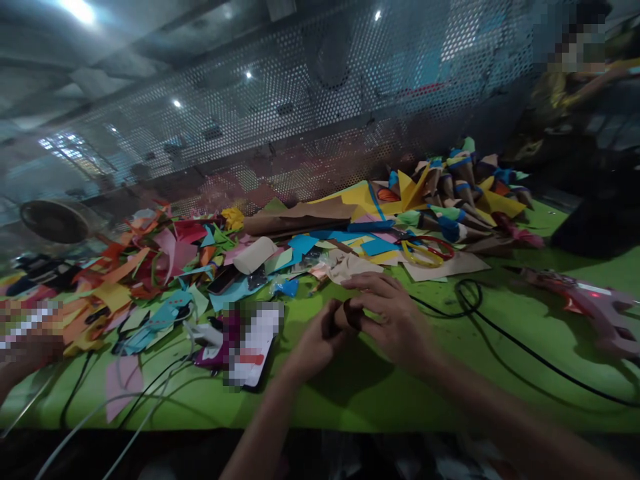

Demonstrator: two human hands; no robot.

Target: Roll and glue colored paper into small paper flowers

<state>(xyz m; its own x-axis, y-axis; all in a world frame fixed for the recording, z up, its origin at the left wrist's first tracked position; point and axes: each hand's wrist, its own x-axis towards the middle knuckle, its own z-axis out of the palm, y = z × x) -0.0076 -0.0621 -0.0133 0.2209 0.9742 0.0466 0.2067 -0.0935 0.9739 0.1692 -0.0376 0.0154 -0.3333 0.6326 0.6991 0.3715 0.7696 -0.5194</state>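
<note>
My left hand and my right hand meet over the green table, both pinched on a small brown paper piece between them. The piece is mostly hidden by the fingers. Crumpled brown paper lies just beyond my right hand. A phone lies flat to the left of my left hand.
Coloured paper scraps cover the table's left and back. Finished paper cones are piled at the back right. A glue gun lies at right with a black cable. Red-handled scissors lie near the cones. Another person stands far right.
</note>
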